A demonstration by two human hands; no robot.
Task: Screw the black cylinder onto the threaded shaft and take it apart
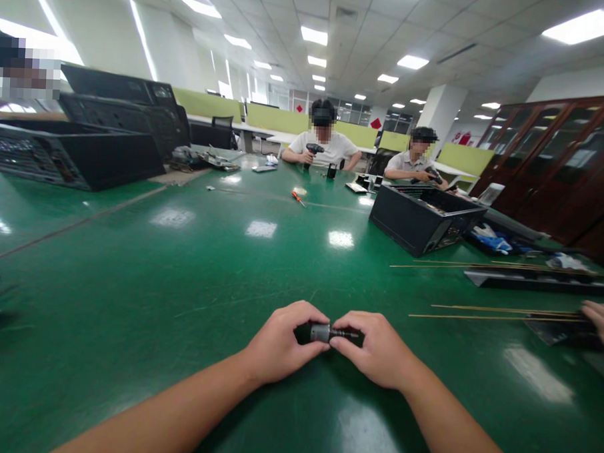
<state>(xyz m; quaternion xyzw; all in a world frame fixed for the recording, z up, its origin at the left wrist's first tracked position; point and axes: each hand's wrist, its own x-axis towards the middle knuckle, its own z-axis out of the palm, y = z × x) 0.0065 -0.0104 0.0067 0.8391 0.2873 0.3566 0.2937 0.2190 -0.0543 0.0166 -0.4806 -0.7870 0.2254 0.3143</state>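
Both hands meet over the green table at the lower middle of the head view. Between them is a small grey metal cylinder with a dark spiral shaft (320, 332), lying level, the shaft pointing right. My left hand (281, 342) is closed, thumb and fingers pinching the cylinder. The fingertips of my right hand (377, 350) close round the place where the shaft meets the cylinder. The shaft's thin tip shows inside the curve of that hand. Fingertips partly hide the joint between cylinder and shaft.
An orange screwdriver (297, 198) lies farther out. Black computer cases stand at right (417, 221) and left (119, 158). Thin rods (478, 318) lie at right near another person's hand (602, 325). Across the table, one person holds a power drill (314, 149); another sits at right.
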